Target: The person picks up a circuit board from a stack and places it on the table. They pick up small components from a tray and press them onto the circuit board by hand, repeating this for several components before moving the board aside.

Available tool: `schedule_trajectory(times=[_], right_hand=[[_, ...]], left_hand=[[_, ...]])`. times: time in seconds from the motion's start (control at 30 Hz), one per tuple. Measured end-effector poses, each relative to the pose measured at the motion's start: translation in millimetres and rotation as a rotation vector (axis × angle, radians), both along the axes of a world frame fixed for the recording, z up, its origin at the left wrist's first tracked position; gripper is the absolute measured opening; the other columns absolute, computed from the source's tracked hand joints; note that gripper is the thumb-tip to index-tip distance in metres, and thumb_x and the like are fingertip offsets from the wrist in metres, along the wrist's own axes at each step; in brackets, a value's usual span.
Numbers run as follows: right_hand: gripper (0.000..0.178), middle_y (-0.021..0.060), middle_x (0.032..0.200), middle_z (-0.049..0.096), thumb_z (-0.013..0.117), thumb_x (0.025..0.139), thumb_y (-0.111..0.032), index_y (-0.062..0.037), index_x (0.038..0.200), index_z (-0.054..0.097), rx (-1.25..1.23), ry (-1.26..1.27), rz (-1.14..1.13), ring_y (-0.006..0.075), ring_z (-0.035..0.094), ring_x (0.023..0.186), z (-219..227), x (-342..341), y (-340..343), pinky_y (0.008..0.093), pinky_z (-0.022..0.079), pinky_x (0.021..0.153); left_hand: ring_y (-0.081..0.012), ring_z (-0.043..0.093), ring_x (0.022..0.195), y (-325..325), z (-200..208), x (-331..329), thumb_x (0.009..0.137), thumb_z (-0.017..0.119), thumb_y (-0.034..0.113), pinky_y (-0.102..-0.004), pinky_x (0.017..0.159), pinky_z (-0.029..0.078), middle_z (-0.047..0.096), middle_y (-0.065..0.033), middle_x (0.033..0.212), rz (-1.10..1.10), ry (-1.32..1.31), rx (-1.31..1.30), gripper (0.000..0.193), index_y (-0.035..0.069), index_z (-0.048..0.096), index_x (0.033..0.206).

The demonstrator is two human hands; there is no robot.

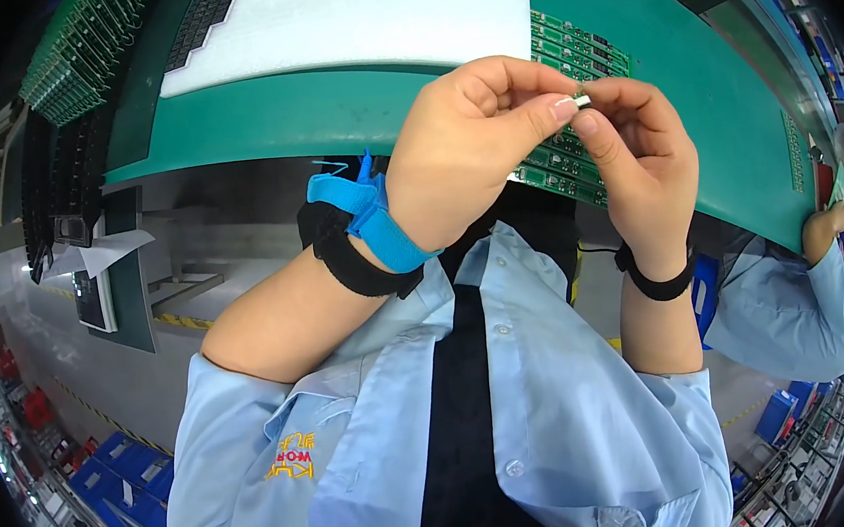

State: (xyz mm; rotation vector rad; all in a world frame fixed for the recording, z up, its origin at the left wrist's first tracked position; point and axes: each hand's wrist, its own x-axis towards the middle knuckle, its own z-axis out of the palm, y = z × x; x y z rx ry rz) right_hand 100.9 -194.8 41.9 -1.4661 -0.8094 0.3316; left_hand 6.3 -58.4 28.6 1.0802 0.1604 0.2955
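Note:
My left hand (472,144) and my right hand (644,144) meet above the green work mat. A small electronic part (583,102), with white, black and a bit of green showing, is pinched between the thumbs and index fingers of both hands. Its exact kind is too small to make out. Beneath the hands lies a panel of narrow green circuit boards (563,42), partly covered by my fingers. A blue strap (379,229) and a black band wrap my left wrist, and another black band (660,283) circles my right wrist.
A white foam sheet (351,24) lies on the green mat (279,115), left of the boards. Upright green boards (83,57) fill a black rack at the far left. More small boards (795,156) sit at the right edge, near a co-worker's sleeve (787,307).

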Motion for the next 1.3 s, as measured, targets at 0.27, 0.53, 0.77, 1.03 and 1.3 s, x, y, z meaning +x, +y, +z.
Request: schedule_trajectory(times=[0.27,0.53,0.77,1.03,1.3], right_hand=[[0.018,0.0063,0.094,0.066,0.069,0.088,-0.003,0.0027,0.104,0.063,0.090,0.040,0.083,0.0129,0.062,0.085,1,6,-5,0.0237,0.049,0.078],[0.013,0.0074,0.098,0.065,0.064,0.091,-0.006,0.0018,0.102,0.062,-0.156,0.007,-0.118,0.0108,0.060,0.083,12,69,-42,0.0258,0.049,0.078],[0.014,0.0054,0.096,0.065,0.064,0.092,-0.008,0.0010,0.103,0.062,-0.326,-0.105,-0.135,0.0096,0.060,0.080,-9,75,-38,0.0228,0.050,0.074],[0.014,0.0055,0.097,0.066,0.065,0.091,-0.007,0.0011,0.103,0.063,-0.404,-0.138,-0.134,0.0092,0.060,0.081,-9,77,-35,0.0218,0.049,0.073],[0.013,0.0048,0.096,0.067,0.062,0.092,-0.006,0.0010,0.102,0.064,-0.349,-0.041,-0.132,0.0080,0.060,0.081,-2,75,-32,0.0208,0.048,0.072]], left_hand=[[-0.0127,0.062,0.094,-3,0,2,0.094,0.062,0.007,-0.0238,0.085,0.050,0.065,-0.0069,0.099,-0.055,-0.060,-0.198,0.022,-0.002,0.055,0.113],[-0.0184,0.064,0.091,9,-3,2,0.089,0.065,0.005,-0.0312,0.082,0.049,0.065,-0.0087,0.099,0.182,-0.099,0.939,0.012,0.003,0.064,0.100],[-0.0269,0.060,0.094,12,-34,11,0.079,0.069,0.006,-0.0368,0.083,0.046,0.064,-0.0066,0.101,0.334,-0.287,1.444,0.012,0.006,0.067,0.090],[-0.0251,0.061,0.095,10,-36,10,0.078,0.070,0.008,-0.0362,0.085,0.046,0.064,-0.0048,0.101,0.381,-0.277,1.464,0.012,0.008,0.068,0.090],[-0.0248,0.061,0.096,10,-36,8,0.077,0.070,0.009,-0.0363,0.085,0.046,0.064,-0.0042,0.103,0.352,-0.247,1.450,0.016,0.009,0.068,0.093]])
